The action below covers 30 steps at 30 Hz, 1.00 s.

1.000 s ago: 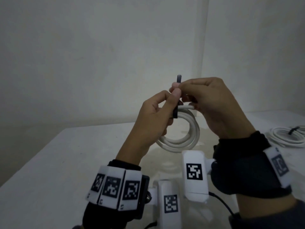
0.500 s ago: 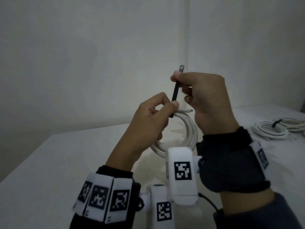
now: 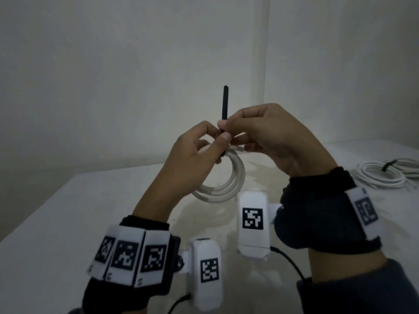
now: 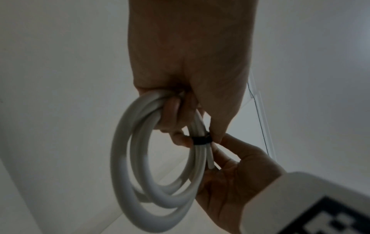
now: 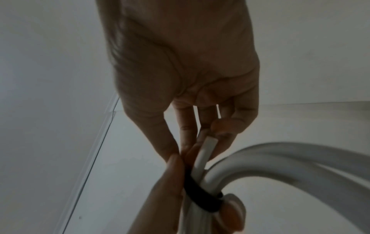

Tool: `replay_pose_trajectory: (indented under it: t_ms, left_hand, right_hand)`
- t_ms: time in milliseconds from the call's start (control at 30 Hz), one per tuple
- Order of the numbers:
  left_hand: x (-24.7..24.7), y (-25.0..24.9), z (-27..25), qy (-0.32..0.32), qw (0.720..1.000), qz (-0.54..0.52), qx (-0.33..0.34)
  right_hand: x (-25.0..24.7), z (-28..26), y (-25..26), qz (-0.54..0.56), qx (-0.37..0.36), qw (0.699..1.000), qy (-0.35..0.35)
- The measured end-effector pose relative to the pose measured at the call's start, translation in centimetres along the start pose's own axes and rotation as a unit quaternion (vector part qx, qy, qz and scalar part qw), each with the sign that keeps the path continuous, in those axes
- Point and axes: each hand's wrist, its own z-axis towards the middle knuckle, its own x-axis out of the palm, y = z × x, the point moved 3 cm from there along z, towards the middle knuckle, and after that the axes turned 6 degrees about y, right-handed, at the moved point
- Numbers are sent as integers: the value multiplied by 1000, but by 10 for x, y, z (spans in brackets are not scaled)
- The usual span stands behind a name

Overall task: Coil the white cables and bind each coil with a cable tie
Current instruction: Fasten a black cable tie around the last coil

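A white cable coil hangs in the air above the white table, held up between both hands. A black cable tie is looped round the coil's top, and its free tail points straight up. My left hand grips the coil at the loop, thumb against the tie. My right hand pinches the tie just above the loop. The left wrist view shows the black band drawn tight round the strands of the coil. In the right wrist view the band crosses the strands beside a cable end.
Another white coil, bound with a black tie, lies on the table at the far right. Pale walls meet in a corner behind the hands. Tagged camera units sit on both wrists.
The tie's tail has been drawn further through and now stands much longer above the fingers. My right hand has slid back down to pinch it near the loop.
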Motion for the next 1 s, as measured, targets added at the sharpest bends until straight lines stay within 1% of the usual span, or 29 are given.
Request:
replay_pose_trajectory:
  t_ms: [133,300,367,500,600,700,800,933,1000]
  left_hand:
    - [2,-1,-1,-26,999,10,29]
    - [8,3,0,-39,998,1,40]
    - [10,4,1,-42,998,3,38]
    - [13,7,0,-33,999,-6,31]
    - [10,8,0,-32,997,59,39]
    - [5,7,1,-27,995,78,55]
    - [5,8,0,-40,989,120,72]
    - [11,15,0,-70,993,88,29]
    - [14,15,0,-74,992,95,31]
  right_hand:
    - [0,0,-2,20,-12,999,-23]
    - [-4,3,-8,49,-7,997,-60]
    - [-3,5,-14,78,13,994,-75]
    - [-1,10,-27,193,74,975,-79]
    - [2,16,-35,261,102,958,-67]
    - [6,21,-38,276,107,953,-64]
    - [9,22,-41,284,107,951,-56]
    - [12,17,-43,261,102,957,-78]
    - [9,13,-44,251,105,958,-90]
